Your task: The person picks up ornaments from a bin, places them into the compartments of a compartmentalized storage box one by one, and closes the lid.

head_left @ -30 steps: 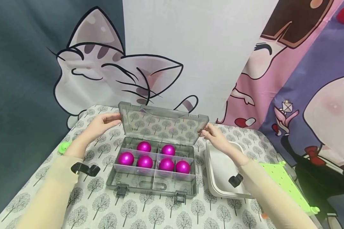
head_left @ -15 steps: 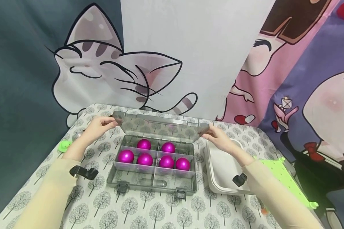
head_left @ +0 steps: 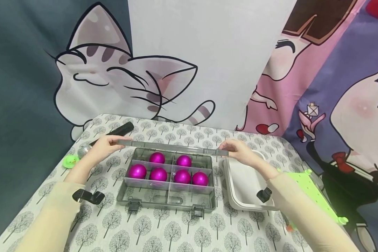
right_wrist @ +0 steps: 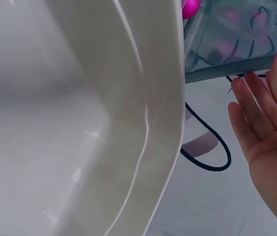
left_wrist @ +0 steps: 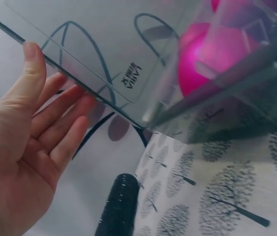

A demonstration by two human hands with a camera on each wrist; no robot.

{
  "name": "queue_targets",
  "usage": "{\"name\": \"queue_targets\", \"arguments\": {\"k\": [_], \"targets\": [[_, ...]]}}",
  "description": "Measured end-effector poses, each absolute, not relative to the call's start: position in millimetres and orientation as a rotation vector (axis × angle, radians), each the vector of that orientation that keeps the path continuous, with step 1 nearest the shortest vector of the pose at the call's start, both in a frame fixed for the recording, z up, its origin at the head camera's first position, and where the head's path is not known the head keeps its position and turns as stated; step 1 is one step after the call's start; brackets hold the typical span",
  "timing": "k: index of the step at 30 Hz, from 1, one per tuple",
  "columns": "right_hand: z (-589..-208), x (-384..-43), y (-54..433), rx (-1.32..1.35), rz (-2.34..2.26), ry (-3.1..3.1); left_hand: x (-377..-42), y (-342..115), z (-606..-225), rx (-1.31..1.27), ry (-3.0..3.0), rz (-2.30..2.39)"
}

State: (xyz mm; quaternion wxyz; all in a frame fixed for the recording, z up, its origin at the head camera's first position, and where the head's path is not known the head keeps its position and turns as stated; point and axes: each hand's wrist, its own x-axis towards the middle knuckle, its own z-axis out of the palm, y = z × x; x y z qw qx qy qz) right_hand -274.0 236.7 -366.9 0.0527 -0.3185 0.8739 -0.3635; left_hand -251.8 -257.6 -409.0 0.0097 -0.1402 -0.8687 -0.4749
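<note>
A grey see-through compartment box (head_left: pixel 145 197) stands on the table, with several shiny magenta balls (head_left: pixel 158 175) in its back and middle rows. Its hinged lid (head_left: pixel 173 148) is raised and seen nearly edge-on in the head view. My left hand (head_left: pixel 105 148) holds the lid's left corner; in the left wrist view the thumb (left_wrist: pixel 33 54) lies at one side of the edge and the fingers (left_wrist: pixel 62 110) at the other. At the right corner, my right hand (head_left: pixel 237 152) holds the lid with thumb and fingers (right_wrist: pixel 259 101).
A white basin (head_left: pixel 244 182) stands right of the box, under my right forearm. Farther right lies a bright green perforated tray (head_left: pixel 315 196), with a small orange thing (head_left: pixel 289 228) beside it. At left are a microphone (head_left: pixel 121 130) and a green toy duck (head_left: pixel 70 161).
Both hands have swung the lid forward and down on its hinge, from showing its broad face to nearly edge-on. The microphone behind my left hand has come into view. The balls stay put.
</note>
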Motion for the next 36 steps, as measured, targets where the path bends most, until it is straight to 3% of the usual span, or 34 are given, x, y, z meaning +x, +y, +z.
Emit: {"name": "queue_targets", "arguments": {"k": [19,26,36], "targets": [[-366.9,-275.6,225.5,-1.069,-0.826,2.575,-244.5,-266.1,-437.9,-0.668,-2.652,-1.742],[-368.4,-274.2,221.2,-1.090,-0.750,2.574,-242.1,-266.2,-447.6,-0.900,-2.419,-1.961],[-369.1,-274.5,214.3,-1.158,-0.591,2.581,-239.0,-268.3,-451.9,-0.871,-2.527,-1.883]]}}
